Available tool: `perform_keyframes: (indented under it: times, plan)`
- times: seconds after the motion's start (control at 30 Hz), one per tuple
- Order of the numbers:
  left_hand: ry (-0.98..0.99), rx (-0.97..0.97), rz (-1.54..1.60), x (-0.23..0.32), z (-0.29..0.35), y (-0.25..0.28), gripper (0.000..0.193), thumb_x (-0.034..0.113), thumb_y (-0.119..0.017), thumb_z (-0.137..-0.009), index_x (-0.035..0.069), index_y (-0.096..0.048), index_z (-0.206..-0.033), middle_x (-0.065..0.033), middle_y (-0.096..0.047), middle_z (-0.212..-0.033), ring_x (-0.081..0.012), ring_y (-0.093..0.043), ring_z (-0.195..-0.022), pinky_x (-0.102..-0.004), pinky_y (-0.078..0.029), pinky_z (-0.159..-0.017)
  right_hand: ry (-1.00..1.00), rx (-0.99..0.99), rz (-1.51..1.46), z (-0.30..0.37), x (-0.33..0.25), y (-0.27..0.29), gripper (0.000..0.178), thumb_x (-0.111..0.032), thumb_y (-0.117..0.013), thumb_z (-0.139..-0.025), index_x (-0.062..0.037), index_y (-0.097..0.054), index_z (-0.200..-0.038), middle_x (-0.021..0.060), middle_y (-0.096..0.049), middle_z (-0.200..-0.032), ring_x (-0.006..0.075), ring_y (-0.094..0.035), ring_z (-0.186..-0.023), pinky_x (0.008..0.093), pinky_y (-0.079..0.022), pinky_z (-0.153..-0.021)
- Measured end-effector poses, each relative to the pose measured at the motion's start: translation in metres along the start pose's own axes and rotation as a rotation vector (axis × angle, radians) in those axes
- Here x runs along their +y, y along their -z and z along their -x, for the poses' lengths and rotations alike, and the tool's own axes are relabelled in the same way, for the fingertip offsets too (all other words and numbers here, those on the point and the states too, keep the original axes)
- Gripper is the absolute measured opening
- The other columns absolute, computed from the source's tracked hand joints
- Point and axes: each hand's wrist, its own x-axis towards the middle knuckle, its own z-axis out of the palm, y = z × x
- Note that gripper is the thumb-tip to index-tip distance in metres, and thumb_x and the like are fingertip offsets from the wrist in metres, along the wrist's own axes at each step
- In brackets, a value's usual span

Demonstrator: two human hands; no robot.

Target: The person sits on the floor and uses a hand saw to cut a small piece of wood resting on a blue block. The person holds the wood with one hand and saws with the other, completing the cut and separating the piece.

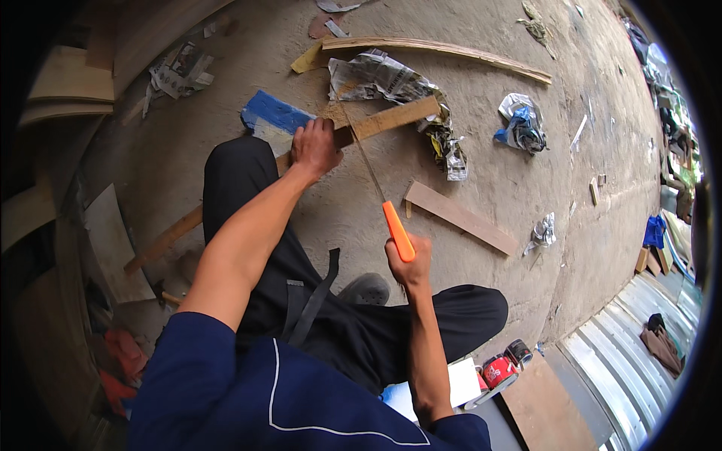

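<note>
My left hand (316,146) is wrapped over a narrow wooden plank (398,118), pressing it down. The plank slants up to the right; its lower part passes behind my left leg, where a similar length of wood shows beyond the knee. In my right hand (414,263) is a handsaw (398,231), its orange handle gripped and its thin blade reaching forward to the plank. The blade crosses the wood just right of my left hand. Pale sawdust (329,113) lies by the cut. Beside my left hand rests a blue-painted block (278,111).
Crumpled newspaper (383,79) lies beyond the plank, with a long wooden strip (444,56) behind it. A loose board (462,218) is right of the saw. Cans (498,370) and a brown panel (549,406) sit at lower right; wooden pieces (71,75) stand at left.
</note>
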Motion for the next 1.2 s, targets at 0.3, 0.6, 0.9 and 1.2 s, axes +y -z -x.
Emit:
perform_keyframes:
  times: [0.3, 0.6, 0.9, 1.2]
  plan:
    - [-0.138, 0.021, -0.073, 0.002, 0.019, 0.002, 0.047, 0.037, -0.080, -0.068, 0.008, -0.060, -0.099, -0.0068, -0.055, -0.095, -0.0240, -0.055, -0.094, -0.0382, -0.041, -0.074, -0.028, 0.061, -0.040, 0.031, 0.004, -0.022, 0.013, -0.010, -0.063, -0.074, 0.0009, -0.059, -0.069, 0.0153, -0.055, -0.055, 0.0245, -0.058, -0.047, 0.0325, -0.045, -0.050]
    - [-0.278, -0.028, -0.025, -0.007, -0.003, 0.002, 0.053, 0.043, -0.081, -0.068, 0.007, -0.060, -0.101, -0.0074, -0.056, -0.096, -0.0252, -0.056, -0.097, -0.0389, -0.044, -0.075, 0.032, 0.088, -0.087, 0.023, 0.011, -0.026, 0.016, -0.010, -0.062, -0.076, 0.0013, -0.056, -0.067, 0.0146, -0.050, -0.052, 0.0227, -0.053, -0.044, 0.0341, -0.043, -0.048]
    - [-0.291, -0.116, -0.118, -0.004, -0.021, 0.011, 0.058, 0.048, -0.080, -0.068, 0.009, -0.056, -0.105, -0.0070, -0.054, -0.100, -0.0243, -0.056, -0.099, -0.0392, -0.045, -0.076, -0.074, 0.123, -0.113, 0.023, 0.003, -0.035, 0.016, -0.009, -0.062, -0.077, 0.0020, -0.055, -0.067, 0.0156, -0.051, -0.054, 0.0212, -0.053, -0.045, 0.0333, -0.042, -0.049]
    - [-0.200, -0.108, -0.059, -0.004, -0.027, 0.007, 0.060, 0.048, -0.079, -0.069, 0.008, -0.056, -0.108, -0.0066, -0.055, -0.103, -0.0234, -0.056, -0.102, -0.0403, -0.044, -0.077, -0.095, 0.137, -0.095, 0.011, -0.016, -0.037, 0.017, -0.010, -0.063, -0.077, 0.0023, -0.057, -0.067, 0.0144, -0.053, -0.054, 0.0189, -0.054, -0.047, 0.0330, -0.043, -0.049]
